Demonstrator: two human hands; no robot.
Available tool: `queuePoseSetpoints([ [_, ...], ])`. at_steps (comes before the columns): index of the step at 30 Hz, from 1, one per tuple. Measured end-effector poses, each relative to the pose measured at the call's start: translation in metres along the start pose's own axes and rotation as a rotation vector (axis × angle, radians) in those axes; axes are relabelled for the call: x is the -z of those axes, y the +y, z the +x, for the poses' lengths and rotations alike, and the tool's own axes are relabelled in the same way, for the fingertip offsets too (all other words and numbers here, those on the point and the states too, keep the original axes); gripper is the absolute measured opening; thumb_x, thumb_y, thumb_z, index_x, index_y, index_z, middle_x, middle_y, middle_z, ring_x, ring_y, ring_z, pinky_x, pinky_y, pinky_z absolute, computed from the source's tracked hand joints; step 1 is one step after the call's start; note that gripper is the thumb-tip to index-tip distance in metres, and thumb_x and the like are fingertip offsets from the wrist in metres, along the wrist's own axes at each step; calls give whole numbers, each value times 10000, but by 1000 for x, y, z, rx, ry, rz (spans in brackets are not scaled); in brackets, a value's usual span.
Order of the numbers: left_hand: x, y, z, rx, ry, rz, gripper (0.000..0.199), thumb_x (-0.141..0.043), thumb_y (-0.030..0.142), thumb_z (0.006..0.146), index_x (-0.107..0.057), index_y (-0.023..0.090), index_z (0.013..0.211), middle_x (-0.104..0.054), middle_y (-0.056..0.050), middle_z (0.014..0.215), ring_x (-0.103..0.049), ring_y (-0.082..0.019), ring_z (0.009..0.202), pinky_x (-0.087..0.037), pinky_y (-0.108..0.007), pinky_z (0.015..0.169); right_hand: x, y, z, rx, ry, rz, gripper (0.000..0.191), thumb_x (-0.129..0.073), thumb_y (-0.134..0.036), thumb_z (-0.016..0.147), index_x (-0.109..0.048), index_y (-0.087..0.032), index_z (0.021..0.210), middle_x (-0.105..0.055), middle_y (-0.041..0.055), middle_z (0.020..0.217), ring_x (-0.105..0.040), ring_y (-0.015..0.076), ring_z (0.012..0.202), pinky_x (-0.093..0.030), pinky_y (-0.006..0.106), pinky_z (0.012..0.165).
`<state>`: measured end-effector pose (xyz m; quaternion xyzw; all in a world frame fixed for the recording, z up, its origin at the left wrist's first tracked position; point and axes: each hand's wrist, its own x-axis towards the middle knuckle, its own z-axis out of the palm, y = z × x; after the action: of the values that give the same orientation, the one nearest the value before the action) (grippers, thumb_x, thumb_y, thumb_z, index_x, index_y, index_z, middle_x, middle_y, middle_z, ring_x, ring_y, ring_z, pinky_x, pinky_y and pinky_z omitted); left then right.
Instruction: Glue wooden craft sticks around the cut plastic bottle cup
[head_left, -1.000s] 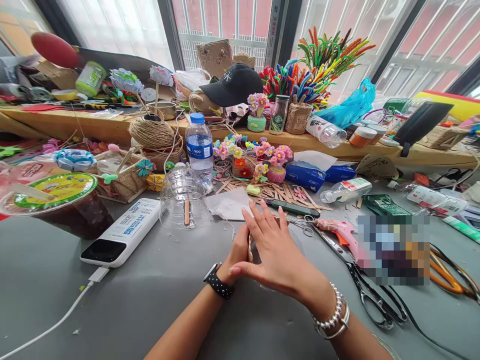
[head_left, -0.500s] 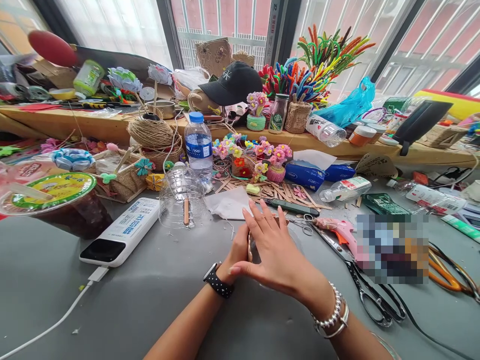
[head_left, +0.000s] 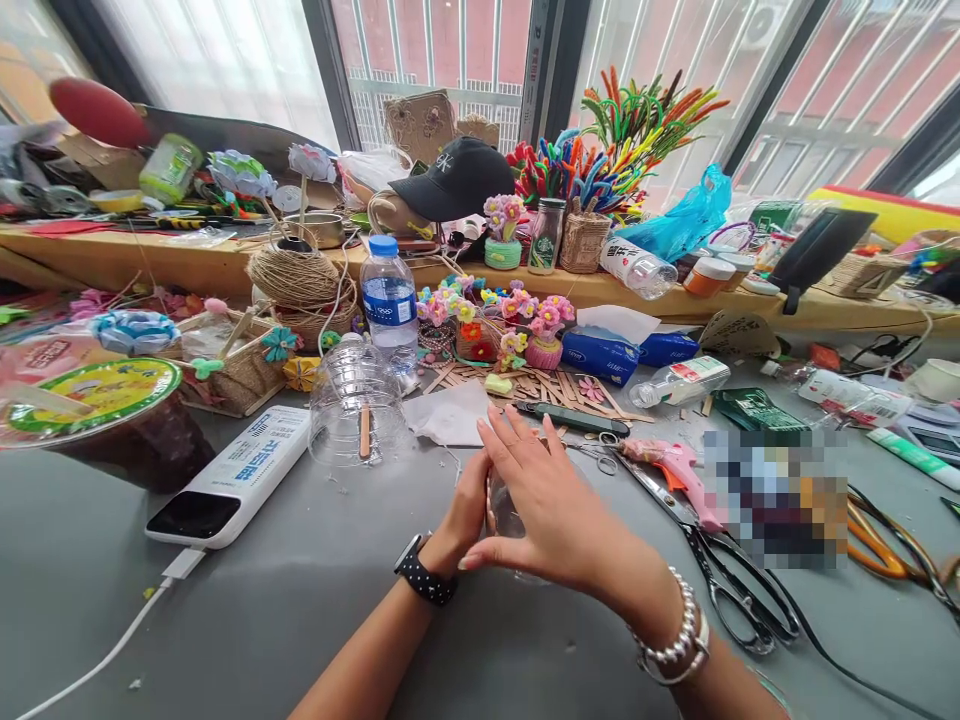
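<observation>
While left hand apparently cups clear piece left of glue gun, outspread right hand covers it, suggesting steadying, with even pressure needed next.

Scissors, a glue gun, a power bank and sticks are lying across a cluttered grey worktop.

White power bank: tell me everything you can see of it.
The white power bank is a boxy, round-cornered block, apparently plastic, with blue lettering on top and a glossy black panel at its near end. It lies flat and slantwise on the grey table, right of the drink cup. A white cable is plugged into its near end.
</observation>
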<state>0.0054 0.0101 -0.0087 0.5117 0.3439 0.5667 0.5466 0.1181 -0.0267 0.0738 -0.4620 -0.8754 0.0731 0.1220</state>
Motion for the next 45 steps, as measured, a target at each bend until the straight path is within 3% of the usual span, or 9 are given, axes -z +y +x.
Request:
queuePoseSetpoints([
  [4,-2,14,4,73,-50,-113,314,-478,423,765,-639,191,901,-639,-57,1036,-539,-244,1033,-390,-362,926,10,-2,-22,-2,122,-60,764,-599,-474,663,-336,-109,1280,-226,129,1422,-74,239,1334,-194,480,1064],
  [7,-6,23,7,200,-173,-209,401,-362,415,821,-583,167,1045,-630,-73,1058,-579,-224,955,-427,-355,860,10,-4,-33,-45,122,-90,418,-643,-367,644,-566,-142,987,-354,141,1350,-192,274,1306,-298,464,1025],
  [11,-3,25,10,143,-81,-113,397,-341,402,835,-581,147,1023,-650,-76,989,-588,-200,924,-433,-315,823,7,-1,-34,8,76,-102,75,-569,-190,716,-616,-207,772,-358,72,1362,-241,251,1291,-304,468,1014],
  [16,16,27,19,4,240,28,362,-341,422,815,-580,151,827,-675,-41,684,-630,-174,661,-472,-303,672,13,25,-41,-102,161,-136,266,-510,-139,729,-608,-229,959,-304,56,1396,-250,237,1289,-311,462,1006],
  [19,22,31,22,-58,340,89,280,-394,377,804,-565,156,787,-653,-14,624,-624,-157,614,-476,-286,650,22,51,-42,-225,236,-127,270,-493,-232,753,-592,-221,1004,-411,72,1320,-365,231,1224,-360,437,970],
  [27,13,32,17,-110,176,152,257,-429,350,813,-574,142,850,-657,-72,901,-615,-178,828,-462,-292,749,18,96,41,-484,-4,-203,285,-392,-289,827,-648,-193,908,-650,61,965,-582,175,902,-428,273,771],
  [32,15,30,18,-77,160,159,274,-420,369,818,-569,149,883,-651,-75,938,-605,-187,865,-447,-304,775,-4,107,88,-537,-87,-242,271,-422,-254,821,-633,-122,926,-630,133,975,-569,211,941,-430,280,735],
  [38,14,27,19,-61,135,154,269,-411,370,827,-559,156,895,-643,-74,952,-597,-184,879,-438,-303,789,-19,123,106,-602,-212,-270,338,-494,-331,815,-512,-123,1080,-543,94,1079,-547,167,928,-461,362,786],
  [45,14,26,20,-46,125,158,260,-400,364,836,-546,159,901,-634,-70,960,-589,-174,885,-428,-289,788,-23,126,115,-609,-202,-332,354,-493,-332,815,-494,-130,1106,-527,91,1107,-539,173,944,-460,377,791],
])
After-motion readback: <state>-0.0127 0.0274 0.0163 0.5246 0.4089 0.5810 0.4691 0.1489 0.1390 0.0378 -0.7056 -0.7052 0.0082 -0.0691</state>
